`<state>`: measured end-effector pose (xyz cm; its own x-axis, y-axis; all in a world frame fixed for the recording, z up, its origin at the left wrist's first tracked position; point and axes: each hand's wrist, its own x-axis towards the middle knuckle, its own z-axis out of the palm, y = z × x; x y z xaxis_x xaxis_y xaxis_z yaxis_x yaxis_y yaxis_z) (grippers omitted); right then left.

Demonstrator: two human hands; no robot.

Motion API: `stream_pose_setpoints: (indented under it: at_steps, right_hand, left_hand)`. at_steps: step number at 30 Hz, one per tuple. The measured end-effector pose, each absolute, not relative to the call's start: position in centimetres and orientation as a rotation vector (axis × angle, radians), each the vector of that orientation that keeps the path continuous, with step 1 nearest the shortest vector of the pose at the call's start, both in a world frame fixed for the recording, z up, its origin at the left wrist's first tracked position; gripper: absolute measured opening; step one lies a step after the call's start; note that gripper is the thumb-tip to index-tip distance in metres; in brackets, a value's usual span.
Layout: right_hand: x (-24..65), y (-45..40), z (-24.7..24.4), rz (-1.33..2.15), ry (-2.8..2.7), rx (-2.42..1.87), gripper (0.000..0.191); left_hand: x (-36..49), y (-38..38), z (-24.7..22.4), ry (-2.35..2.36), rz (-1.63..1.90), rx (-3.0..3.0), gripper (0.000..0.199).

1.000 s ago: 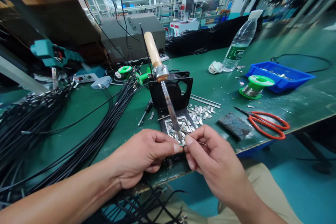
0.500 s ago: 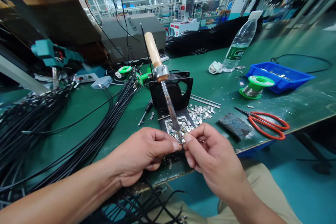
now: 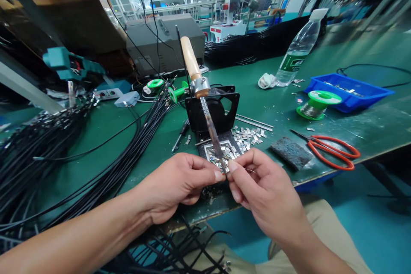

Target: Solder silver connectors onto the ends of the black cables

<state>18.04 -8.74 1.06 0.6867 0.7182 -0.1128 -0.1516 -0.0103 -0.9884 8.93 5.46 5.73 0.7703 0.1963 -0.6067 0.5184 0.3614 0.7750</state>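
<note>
My left hand (image 3: 189, 180) is closed in a pinch just below the tip of the soldering iron (image 3: 212, 130). What lies between its thumb and finger is small and mostly hidden. Facing it, my right hand (image 3: 257, 184) pinches too, with a thin solder wire (image 3: 248, 170) showing past its fingers. The fingertips of both hands almost meet at the iron's hot end. The iron has a wooden handle and slants downward, clamped above a black fan (image 3: 210, 113). Behind my fingers, small metal pieces (image 3: 221, 150) fill a tray under the iron.
Loose metal pieces (image 3: 248, 137) lie right of the fan. Farther right are a dark sponge block (image 3: 290, 153), red-handled scissors (image 3: 334, 152), a solder spool (image 3: 316, 105), a blue bin (image 3: 362, 100) and a water bottle (image 3: 297, 53). Black cables (image 3: 128, 154) cover the left side; a screwdriver (image 3: 181, 135) lies nearby.
The whole view has shifted slightly, so things sit a little farther right. Both hands keep their pinch at the iron's tip, with hardly any movement.
</note>
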Motion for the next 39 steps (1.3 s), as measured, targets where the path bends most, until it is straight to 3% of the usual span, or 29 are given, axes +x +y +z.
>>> stream_pose_setpoints:
  at_steps: [39]
  right_hand:
    - [17.99, -8.72, 1.31, 0.741, -0.517, -1.418, 0.034]
  left_hand:
    - [8.82, 5.4, 5.69, 0.716, -0.227, 1.242, 0.037]
